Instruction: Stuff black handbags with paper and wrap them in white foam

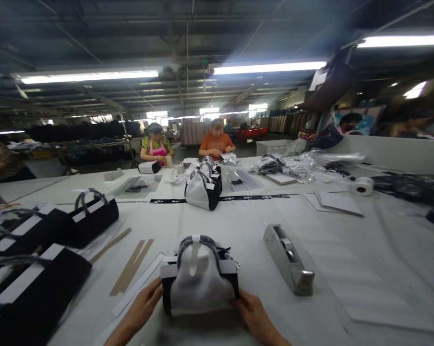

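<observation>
Tape disp. (288, 259) R of bag (202, 287)

Tape dispenser (284, 262), grey — on the white table (238, 221). Black strip (255, 197), white-lettered, laid across the table. Boards (339, 203), two, white, overlapping. Roll (366, 185), white, just beyond the boards. Person in orange top (216, 142), far side of the table; person in pink apron (157, 148), to the left. Clear plastic (303, 168), crumpled, toward the right. Strip lights (269, 68), lit — overhead.

The left hand (144, 302) and right hand (253, 313) are facing each other across the grip, fingers (153, 287) bending inward, while both forearms (120, 334) are slanting toward it.
</observation>
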The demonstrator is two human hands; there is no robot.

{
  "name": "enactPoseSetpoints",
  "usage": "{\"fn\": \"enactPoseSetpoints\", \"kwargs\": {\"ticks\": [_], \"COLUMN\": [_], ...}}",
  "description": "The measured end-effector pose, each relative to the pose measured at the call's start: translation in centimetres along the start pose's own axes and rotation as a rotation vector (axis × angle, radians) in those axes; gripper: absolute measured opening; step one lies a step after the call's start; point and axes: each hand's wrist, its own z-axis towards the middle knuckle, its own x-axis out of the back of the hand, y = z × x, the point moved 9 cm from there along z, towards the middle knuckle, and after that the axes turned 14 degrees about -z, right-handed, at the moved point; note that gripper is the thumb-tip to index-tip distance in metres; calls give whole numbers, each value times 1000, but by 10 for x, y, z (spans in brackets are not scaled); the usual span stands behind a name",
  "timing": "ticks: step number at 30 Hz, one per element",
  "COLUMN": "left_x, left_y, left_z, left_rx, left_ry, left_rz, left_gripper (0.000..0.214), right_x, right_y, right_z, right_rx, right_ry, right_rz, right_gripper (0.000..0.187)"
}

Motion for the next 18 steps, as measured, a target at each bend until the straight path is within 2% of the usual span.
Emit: {"fn": "enactPoseSetpoints", "kwargs": {"ticks": [2, 4, 7, 10, 12, 14, 16, 18], "left_x": [34, 45, 22, -8, -19, -25, -33, -42], "left_y": [31, 71, 125, 155, 163, 158, 144, 133], "left_z": [5, 12, 28, 41, 44, 39, 24, 0], "left_rx": [-6, -51, -107, -126, -125, -64, 8, 3], "left_ry": [190, 227, 73, -52, -69, -77, -130, -202], "left_rz": [84, 128, 119, 115, 133, 147, 160, 170], "left_gripper": [56, 56, 56, 55, 48, 38, 31, 25], "right_x": [-2, -3, -4, -2, 1, 2, -1, -7], "right_y": [6, 9, 8, 6, 6, 8, 12, 15], "right_z": [-2, -1, 1, 0, -2, -7, -13, -19], "right_rx": [-25, -44, -49, -43, -31, -11, 22, 76], "right_ry": [1, 10, -8, -20, -17, -9, -16, -37], "right_rz": [-21, -40, -53, -67, -76, -79, -70, -62], "right_gripper": [31, 33, 35, 35, 35, 33, 32, 32]}}
